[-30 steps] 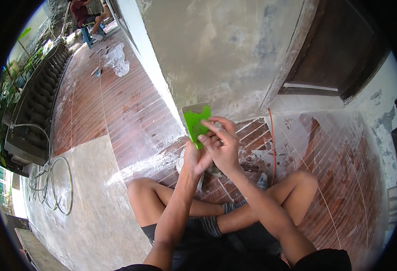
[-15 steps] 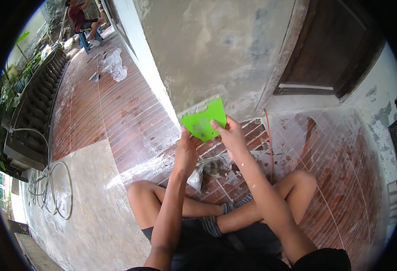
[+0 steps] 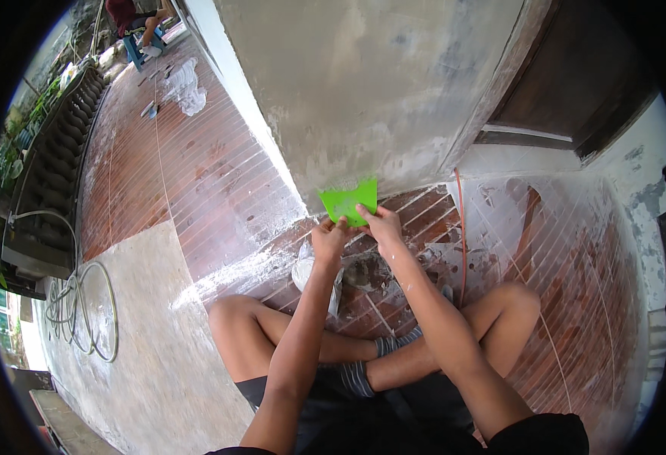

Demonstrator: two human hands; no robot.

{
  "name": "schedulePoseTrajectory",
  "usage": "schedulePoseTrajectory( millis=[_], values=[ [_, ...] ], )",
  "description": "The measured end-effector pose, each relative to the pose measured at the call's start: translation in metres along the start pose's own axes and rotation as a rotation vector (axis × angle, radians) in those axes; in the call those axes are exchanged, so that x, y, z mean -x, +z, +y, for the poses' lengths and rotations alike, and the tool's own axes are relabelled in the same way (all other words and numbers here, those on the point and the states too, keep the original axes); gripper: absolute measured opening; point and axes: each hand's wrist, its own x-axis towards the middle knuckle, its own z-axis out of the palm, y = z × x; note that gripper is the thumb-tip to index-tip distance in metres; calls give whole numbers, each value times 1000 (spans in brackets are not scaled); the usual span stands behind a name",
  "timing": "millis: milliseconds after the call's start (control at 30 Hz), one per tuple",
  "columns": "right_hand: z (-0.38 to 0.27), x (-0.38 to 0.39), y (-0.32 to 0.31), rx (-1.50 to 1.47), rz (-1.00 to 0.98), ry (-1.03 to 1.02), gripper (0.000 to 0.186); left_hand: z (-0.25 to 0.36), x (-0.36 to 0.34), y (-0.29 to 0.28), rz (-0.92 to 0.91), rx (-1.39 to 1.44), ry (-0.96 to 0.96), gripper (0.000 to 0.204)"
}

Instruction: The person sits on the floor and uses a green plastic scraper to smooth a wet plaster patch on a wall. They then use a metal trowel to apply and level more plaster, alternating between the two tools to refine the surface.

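A flat green plastic scraper, smeared with grey paste, lies between my two hands, its long edge against the foot of a grey plastered wall. My left hand pinches its lower left corner, thumb on the near face. With the thumb on its face and the fingers behind, my right hand grips the lower right side. Just below the left hand, a whitish plastic bag rests on the tiles, partly hidden by my forearm.
Red-brown tiles dusted with white surround my crossed legs. An orange cable runs along the floor at right, near a dark door. A coiled hose lies at left by a balustrade. Far off, a person sits on a blue stool.
Both hands have moved the scraper slightly down and its edge now sits lower on the wall. The view has shifted a little, and more of the plastic bag shows.
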Motion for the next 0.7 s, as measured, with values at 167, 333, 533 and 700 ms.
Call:
schedulePoseTrajectory(
  millis=[167,333,533,700],
  values=[
    [-12,37,-5,7,9,-48,24,21,37,10,22,57,-66,22],
    [-75,79,21,-163,-140,-349,28,96,63,23,-75,34,274,25],
    [-116,59,48,-62,-164,-456,26,125,34,27,-65,92,408,26],
    [-60,39,31,62,-42,-199,24,69,24,11,45,-15,89,24]
  ],
)
